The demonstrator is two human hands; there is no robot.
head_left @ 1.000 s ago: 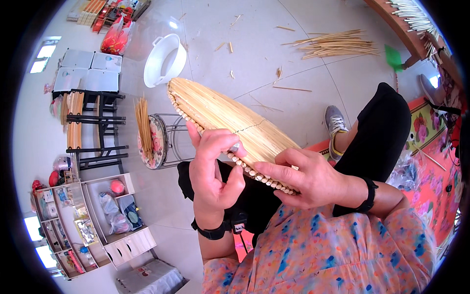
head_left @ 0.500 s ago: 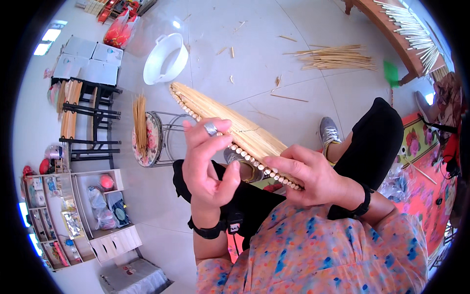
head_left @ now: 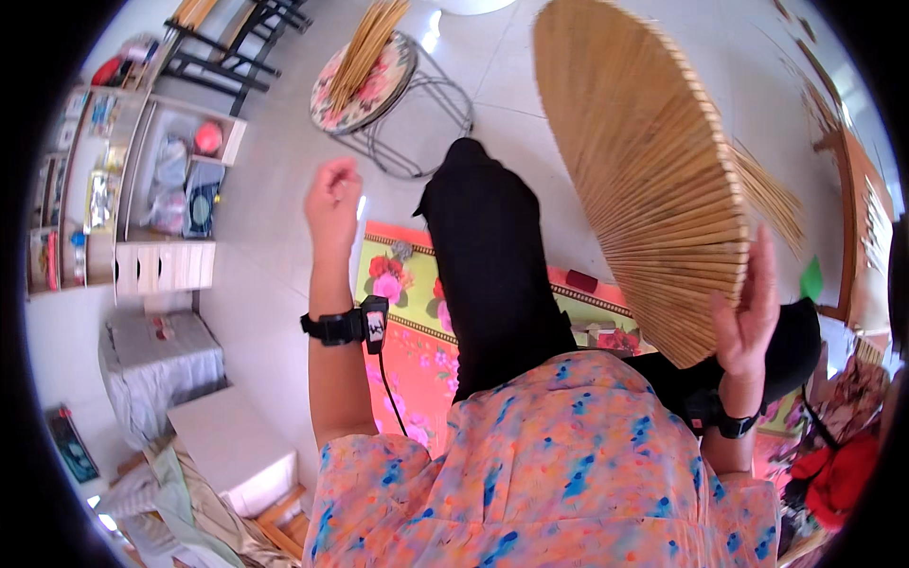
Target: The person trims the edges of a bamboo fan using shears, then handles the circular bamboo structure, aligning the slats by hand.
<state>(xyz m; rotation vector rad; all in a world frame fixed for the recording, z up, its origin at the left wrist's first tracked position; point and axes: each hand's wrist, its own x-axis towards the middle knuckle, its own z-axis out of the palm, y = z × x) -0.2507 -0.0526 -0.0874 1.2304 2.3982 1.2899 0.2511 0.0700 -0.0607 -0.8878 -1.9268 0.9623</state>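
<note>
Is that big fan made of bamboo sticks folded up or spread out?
Spread out. The tan bamboo-slat fan opens into a wide curved shape, its slats radiating from the narrow end beside the right hand.

A round stool [head_left: 365, 85] with a floral cushion is seen on the pale tiled floor [head_left: 275, 218], a bundle of thin bamboo sticks [head_left: 365, 47] laid across it. Open shelves [head_left: 123, 180] packed with small goods are set at the left. A red floral mat [head_left: 417, 312] is spread on the floor.
</note>
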